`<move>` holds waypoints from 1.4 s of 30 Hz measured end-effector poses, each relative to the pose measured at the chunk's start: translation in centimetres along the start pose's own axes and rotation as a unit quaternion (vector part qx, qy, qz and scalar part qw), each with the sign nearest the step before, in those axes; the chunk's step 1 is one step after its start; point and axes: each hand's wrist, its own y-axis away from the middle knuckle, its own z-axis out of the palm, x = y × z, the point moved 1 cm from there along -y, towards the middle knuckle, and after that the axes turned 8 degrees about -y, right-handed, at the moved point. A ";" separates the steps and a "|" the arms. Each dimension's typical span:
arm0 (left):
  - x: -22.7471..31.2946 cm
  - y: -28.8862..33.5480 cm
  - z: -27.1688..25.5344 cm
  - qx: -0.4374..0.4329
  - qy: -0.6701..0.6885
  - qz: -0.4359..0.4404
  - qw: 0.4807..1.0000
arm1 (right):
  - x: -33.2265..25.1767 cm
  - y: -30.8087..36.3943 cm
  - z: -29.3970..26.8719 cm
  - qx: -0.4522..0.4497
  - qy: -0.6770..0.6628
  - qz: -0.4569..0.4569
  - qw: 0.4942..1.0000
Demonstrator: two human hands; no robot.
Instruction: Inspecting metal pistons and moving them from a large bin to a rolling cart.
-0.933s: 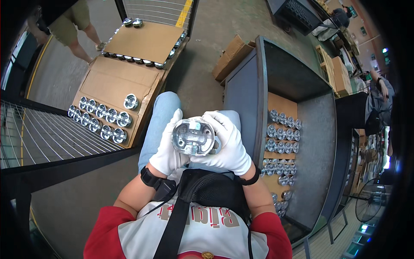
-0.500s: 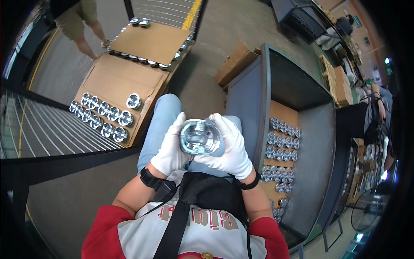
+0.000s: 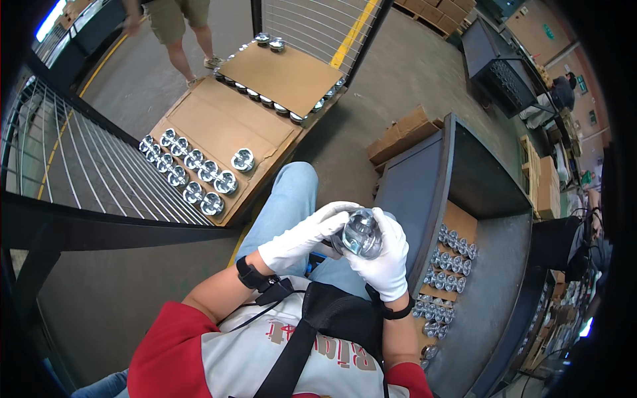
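A shiny metal piston (image 3: 361, 233) is held up over my lap between both white-gloved hands. My left hand (image 3: 310, 231) is closed on its left side, with the fingers along the top edge. From the right, my right hand (image 3: 386, 257) grips it with the fingers wrapped round its side. The piston is tilted, and its lower left part is hidden by the gloves. To the left, a single piston (image 3: 243, 160) stands apart on a cardboard sheet (image 3: 222, 119), near rows of similar pistons (image 3: 193, 159).
At my right is a deep grey metal bin (image 3: 494, 265) holding several rows of pistons (image 3: 451, 264) on cardboard. A second cardboard sheet (image 3: 282, 73) lies over pistons at the far left, beside a wire mesh side (image 3: 86, 159). Another person's legs (image 3: 179, 40) are beyond it.
The piston has been turned in my hands, from its hollow side facing up to a tilted position. Both hands have shifted right in the picture, and the whole view has swung too.
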 end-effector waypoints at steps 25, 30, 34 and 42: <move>-11.3 -6.0 -14.5 0.259 -0.418 -0.032 0.870 | 15.2 26.8 -22.2 0.399 -0.155 0.516 0.742; -10.2 -5.6 -14.0 0.252 -0.469 -0.030 0.846 | 18.0 40.7 -16.4 0.298 0.033 0.740 0.602; -9.8 -6.3 -13.9 0.249 -0.480 -0.036 0.841 | 19.1 45.9 -11.7 0.158 0.160 0.845 0.486; -10.1 -7.8 -15.3 0.270 -0.510 -0.096 0.811 | 21.5 48.0 -6.2 0.154 0.137 0.857 0.472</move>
